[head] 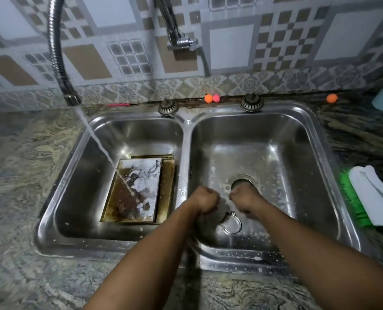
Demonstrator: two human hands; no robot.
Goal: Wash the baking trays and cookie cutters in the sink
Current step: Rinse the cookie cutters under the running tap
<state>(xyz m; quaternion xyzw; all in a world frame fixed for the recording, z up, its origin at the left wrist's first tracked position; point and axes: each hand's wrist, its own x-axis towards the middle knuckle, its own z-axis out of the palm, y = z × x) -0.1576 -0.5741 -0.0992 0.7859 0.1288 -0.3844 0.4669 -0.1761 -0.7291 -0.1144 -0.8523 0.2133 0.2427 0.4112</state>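
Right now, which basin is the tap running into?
The left basin: the stream lands on the baking trays there. The right basin gets none.

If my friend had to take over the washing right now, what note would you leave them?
Hands: left hand and right hand are both curled over the right basin. Whether they hold anything is hidden.
Things: baking trays are stacked in the left basin with cookie cutters on top and tap water running onto them. A single cutter lies in the right basin.
Done: nothing looks finished; the trays look brown.
Left: scrub and rinse the trays and all the cutters.
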